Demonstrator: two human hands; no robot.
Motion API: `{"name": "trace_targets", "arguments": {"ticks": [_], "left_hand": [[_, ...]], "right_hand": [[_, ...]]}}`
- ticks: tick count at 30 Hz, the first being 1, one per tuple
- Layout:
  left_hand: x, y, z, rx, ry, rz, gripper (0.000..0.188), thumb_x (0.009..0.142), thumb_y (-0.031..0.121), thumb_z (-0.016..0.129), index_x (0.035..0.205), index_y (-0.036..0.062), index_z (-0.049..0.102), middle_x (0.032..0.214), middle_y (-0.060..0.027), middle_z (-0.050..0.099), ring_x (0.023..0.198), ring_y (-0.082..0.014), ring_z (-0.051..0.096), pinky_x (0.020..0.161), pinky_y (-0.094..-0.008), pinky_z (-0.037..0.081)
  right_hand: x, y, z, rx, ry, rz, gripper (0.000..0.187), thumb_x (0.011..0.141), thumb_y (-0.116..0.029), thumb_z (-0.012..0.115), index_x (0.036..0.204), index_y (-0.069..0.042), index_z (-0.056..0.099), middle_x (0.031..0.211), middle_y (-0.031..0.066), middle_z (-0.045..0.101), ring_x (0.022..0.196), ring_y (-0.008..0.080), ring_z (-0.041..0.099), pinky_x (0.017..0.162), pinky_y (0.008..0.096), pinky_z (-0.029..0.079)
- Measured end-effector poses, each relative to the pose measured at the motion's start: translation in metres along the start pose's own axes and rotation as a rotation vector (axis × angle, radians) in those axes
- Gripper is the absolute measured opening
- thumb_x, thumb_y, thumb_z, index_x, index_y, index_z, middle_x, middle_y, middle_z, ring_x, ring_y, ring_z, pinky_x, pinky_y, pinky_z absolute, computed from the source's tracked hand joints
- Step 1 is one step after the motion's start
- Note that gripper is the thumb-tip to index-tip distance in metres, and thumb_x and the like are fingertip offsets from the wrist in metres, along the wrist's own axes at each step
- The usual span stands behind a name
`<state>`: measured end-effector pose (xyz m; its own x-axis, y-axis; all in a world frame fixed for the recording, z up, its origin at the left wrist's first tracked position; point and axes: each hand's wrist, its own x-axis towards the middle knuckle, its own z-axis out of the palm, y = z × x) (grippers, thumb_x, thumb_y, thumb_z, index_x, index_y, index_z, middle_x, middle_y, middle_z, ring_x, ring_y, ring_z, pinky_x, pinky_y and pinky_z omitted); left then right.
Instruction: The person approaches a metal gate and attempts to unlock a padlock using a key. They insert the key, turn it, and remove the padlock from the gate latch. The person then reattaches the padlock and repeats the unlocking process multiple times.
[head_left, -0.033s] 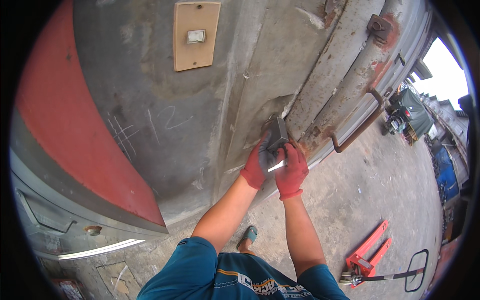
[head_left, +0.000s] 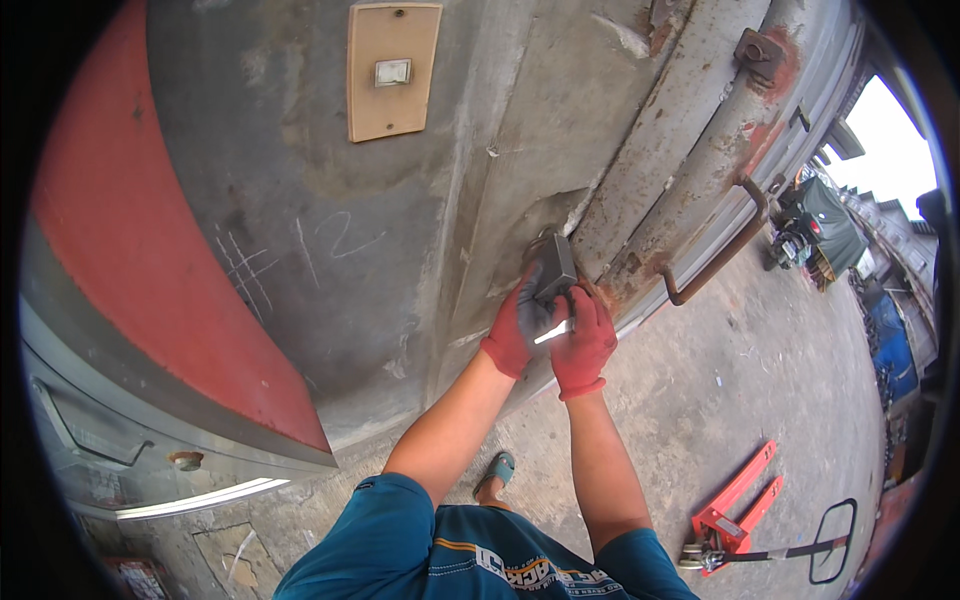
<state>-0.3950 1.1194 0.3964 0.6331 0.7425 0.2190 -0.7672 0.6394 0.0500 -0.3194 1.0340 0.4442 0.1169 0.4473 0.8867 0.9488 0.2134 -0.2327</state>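
Note:
Both of my hands wear red gloves with dark grey palms and are raised together at the grey wall, beside a rusty door post. My left hand (head_left: 515, 325) is closed round a dark grey rectangular metal block (head_left: 557, 265), which tilts against the wall by the foot of the post. Curled fingers of my right hand (head_left: 584, 345) press at the block's lower end; what they pinch is hidden. A bright white strip (head_left: 553, 332) shows between the two hands, too glaring to name.
A rusty bar handle (head_left: 718, 255) juts from the door at the right. Above left, a beige switch plate (head_left: 392, 115) is fixed to the wall. On the concrete floor at lower right stands a red pallet jack (head_left: 735, 525). A covered motorbike (head_left: 825, 225) is parked farther off.

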Motion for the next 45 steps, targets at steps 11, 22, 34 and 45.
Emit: {"name": "trace_targets", "arguments": {"ticks": [11, 22, 34, 45], "left_hand": [[-0.008, 0.005, 0.012, 0.098, 0.024, -0.079, 0.038, 0.109, 0.042, 0.053, 0.129, 0.0109, 0.062, 0.11, -0.0065, 0.071, 0.093, -0.0195, 0.069, 0.084, -0.0343, 0.058], [-0.01, 0.015, 0.013, 0.265, 0.091, -0.091, 0.046, 0.108, 0.044, 0.054, 0.137, 0.0092, 0.058, 0.116, -0.0099, 0.07, 0.102, -0.0231, 0.068, 0.09, -0.0407, 0.056], [-0.004, 0.024, 0.02, 0.243, 0.156, -0.156, 0.034, 0.109, 0.046, 0.049, 0.118, 0.0213, 0.071, 0.105, -0.0013, 0.075, 0.093, -0.0214, 0.072, 0.094, -0.0459, 0.054], [-0.003, 0.023, 0.027, 0.254, 0.052, -0.165, 0.031, 0.108, 0.047, 0.051, 0.113, 0.0244, 0.071, 0.105, 0.0046, 0.077, 0.095, -0.0176, 0.074, 0.094, -0.0447, 0.054]], "right_hand": [[-0.001, 0.001, -0.006, 0.244, 0.011, 0.139, 0.022, 0.092, -0.009, 0.075, 0.112, -0.004, 0.069, 0.088, 0.0116, 0.069, 0.08, 0.0297, 0.068, 0.073, 0.0385, 0.053], [-0.032, 0.004, -0.03, 0.622, -0.433, 0.591, 0.013, 0.103, -0.016, 0.063, 0.104, -0.004, 0.057, 0.077, -0.0017, 0.054, 0.069, 0.0088, 0.049, 0.061, 0.0271, 0.041], [-0.093, 0.033, -0.048, 0.911, -0.932, 1.194, 0.027, 0.104, -0.031, 0.061, 0.108, -0.004, 0.064, 0.082, 0.0049, 0.065, 0.063, 0.0104, 0.056, 0.05, 0.0273, 0.043], [-0.19, 0.064, -0.062, 1.158, -0.819, 1.677, 0.029, 0.101, -0.033, 0.061, 0.106, -0.005, 0.066, 0.084, 0.0078, 0.066, 0.058, 0.0122, 0.051, 0.049, 0.0287, 0.04]]}}
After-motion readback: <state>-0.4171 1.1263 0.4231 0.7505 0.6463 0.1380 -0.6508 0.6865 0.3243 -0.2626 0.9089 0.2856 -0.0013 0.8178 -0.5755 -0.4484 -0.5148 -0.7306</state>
